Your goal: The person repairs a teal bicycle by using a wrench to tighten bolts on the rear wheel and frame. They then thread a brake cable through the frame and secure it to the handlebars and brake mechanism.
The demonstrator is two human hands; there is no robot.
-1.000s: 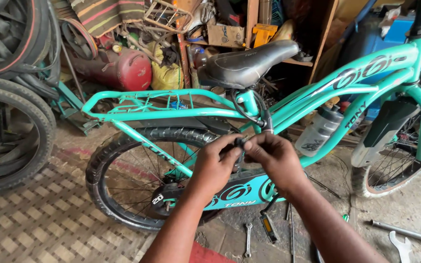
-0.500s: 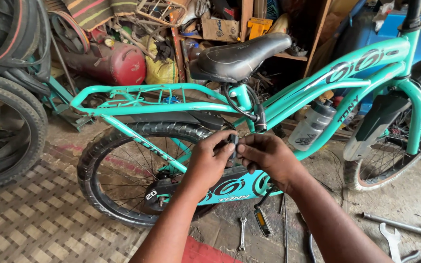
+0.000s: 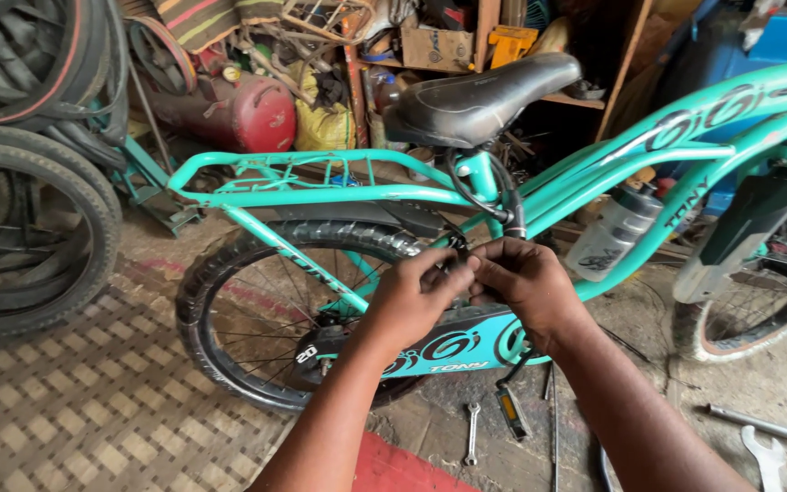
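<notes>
Cluttered workshop behind; both hands have stayed put, left hand (image 3: pixel 409 296) and right hand (image 3: pixel 523 278) fingers pinching a small part beside the seat post (image 3: pixel 487 187).

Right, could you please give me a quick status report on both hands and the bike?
Left hand and right hand together, fingers pinching a small part I cannot make out, just behind the seat tube. Teal bicycle upright. Spanner on floor below, clear of hands.
</notes>
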